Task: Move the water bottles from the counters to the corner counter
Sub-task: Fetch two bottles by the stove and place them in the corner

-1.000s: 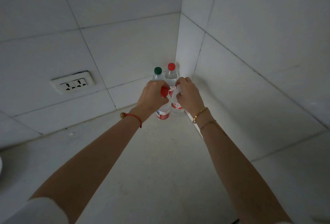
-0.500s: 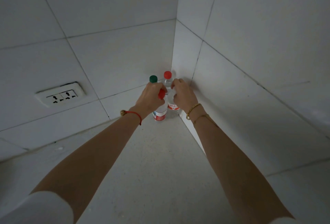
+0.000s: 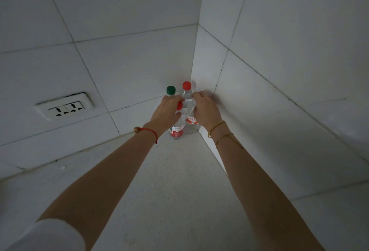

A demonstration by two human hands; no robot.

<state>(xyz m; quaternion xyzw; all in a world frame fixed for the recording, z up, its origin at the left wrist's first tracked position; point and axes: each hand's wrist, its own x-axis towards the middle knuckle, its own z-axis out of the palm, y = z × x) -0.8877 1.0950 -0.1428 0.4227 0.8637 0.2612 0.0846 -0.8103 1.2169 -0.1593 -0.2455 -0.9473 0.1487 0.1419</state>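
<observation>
In the back corner of the counter (image 3: 175, 180), where left wall (image 3: 119, 61) and right wall (image 3: 279, 71) meet, the bottles are clustering tight.

Left hand (image 3: 165, 111) is gripping the front bottle (image 3: 176, 130) at the neck. Fingers are wrapping round it, with the red cap poking out beside the thumb. It's standing upright, and the base looks to be sitting on the counter.

Right hand (image 3: 206, 111) is curling round the clear bottle (image 3: 190, 124) just beside it, close against the right wall. Can't tell if that's a separate bottle from the red-cap bottle (image 3: 186, 85) standing behind. Green-cap bottle (image 3: 171, 89) is standing at the back, left of it.

My read: this pair is being set down in the corner, so placement is nearly done for them. The next move is calling for a clean release, with both hands opening and backing straight off. Everything is packed close, and tall bottles tip easily. Whether more are waiting on other counters isn't showing.

Labels: the front bottle is wearing a red label with a pale round mark. The clear bottle is carrying a white label with red script. Both are too small to read. The double socket (image 3: 64, 107) on the left wall is showing no legible text.
</observation>
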